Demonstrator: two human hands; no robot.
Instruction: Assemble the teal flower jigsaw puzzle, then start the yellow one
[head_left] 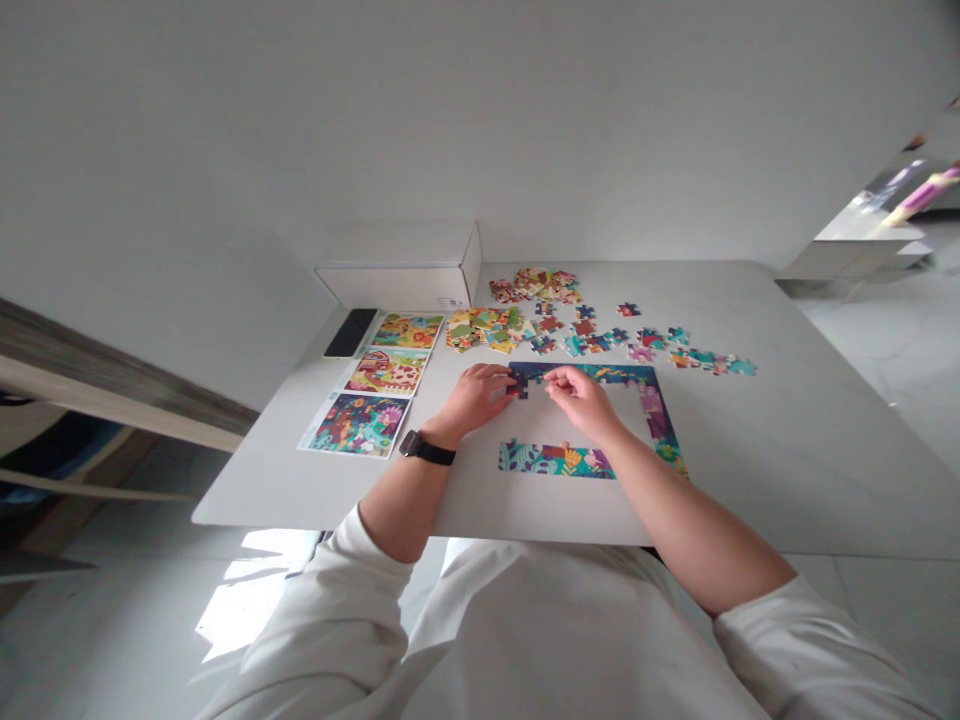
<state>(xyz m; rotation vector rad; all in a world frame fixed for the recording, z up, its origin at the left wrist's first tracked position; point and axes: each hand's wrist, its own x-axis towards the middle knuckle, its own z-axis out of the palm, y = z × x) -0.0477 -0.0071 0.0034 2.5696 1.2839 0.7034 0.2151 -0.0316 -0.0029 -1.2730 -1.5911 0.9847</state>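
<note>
A jigsaw frame (664,425), partly joined, lies flat on the table with dark blue along its top, purple down its right side and teal leaves along the bottom. At its upper left corner my left hand (474,398) curls its fingers and thumb around the edge of a dark blue puzzle piece (519,382). My right hand (583,400) is pinched at the inner side of the top strip; whatever sits between its fingertips is too small to make out. Its forearm passes over the right end of the bottom strip (551,460).
Loose puzzle pieces (577,345) spread behind the frame, with piles (487,328) of yellow-green ones. Three picture cards (386,372) lie to the left beside a black phone (350,332). A white box (397,280) stands against the wall at the table's (787,460) back.
</note>
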